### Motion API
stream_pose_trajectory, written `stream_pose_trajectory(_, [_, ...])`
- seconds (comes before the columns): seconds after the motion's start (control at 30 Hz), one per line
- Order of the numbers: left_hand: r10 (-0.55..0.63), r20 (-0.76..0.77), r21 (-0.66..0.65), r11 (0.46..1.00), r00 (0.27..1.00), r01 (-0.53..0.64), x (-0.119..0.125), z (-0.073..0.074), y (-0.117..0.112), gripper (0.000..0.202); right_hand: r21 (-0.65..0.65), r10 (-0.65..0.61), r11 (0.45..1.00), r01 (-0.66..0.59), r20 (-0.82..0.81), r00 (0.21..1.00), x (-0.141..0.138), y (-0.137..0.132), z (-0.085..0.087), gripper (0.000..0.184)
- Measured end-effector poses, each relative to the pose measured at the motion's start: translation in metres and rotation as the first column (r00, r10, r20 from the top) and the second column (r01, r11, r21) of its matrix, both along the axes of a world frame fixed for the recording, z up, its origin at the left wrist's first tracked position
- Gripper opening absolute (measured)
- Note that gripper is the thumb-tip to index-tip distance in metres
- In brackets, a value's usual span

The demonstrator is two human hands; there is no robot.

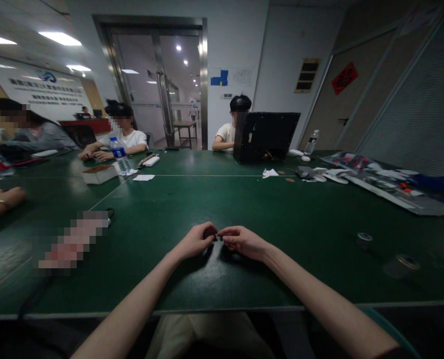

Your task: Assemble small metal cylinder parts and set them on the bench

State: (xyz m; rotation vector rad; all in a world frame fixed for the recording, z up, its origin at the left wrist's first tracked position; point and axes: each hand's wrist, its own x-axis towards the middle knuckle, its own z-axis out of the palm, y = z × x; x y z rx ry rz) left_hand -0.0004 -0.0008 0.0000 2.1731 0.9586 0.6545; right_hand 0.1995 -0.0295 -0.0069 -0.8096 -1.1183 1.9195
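Over the near table point(169, 199), the left hand point(199, 240) and right hand point(244, 241) curled close together, hold unclear, at what seemed a tiny piece point(217, 237), likely light, best pinched edgewise.

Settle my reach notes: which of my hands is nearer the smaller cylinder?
Right. Your right hand is left of the smaller cylinder; your left hand is farther left.

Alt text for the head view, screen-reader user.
Wearer's left hand and right hand, fingertips close together, over a green table; anything held is too small to tell. A blue-capped water bottle and black box stand beyond.
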Motion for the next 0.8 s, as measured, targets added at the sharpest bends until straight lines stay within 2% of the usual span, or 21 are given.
stream_pose_trajectory(0.8, [-0.006,-0.006,0.002,1.0,1.0,0.006,-0.0003,0.0009,-0.0004,0.015,0.036,0.019,0.999,-0.02,0.014,1.0,-0.0014,-0.0027,0.0043,0.027])
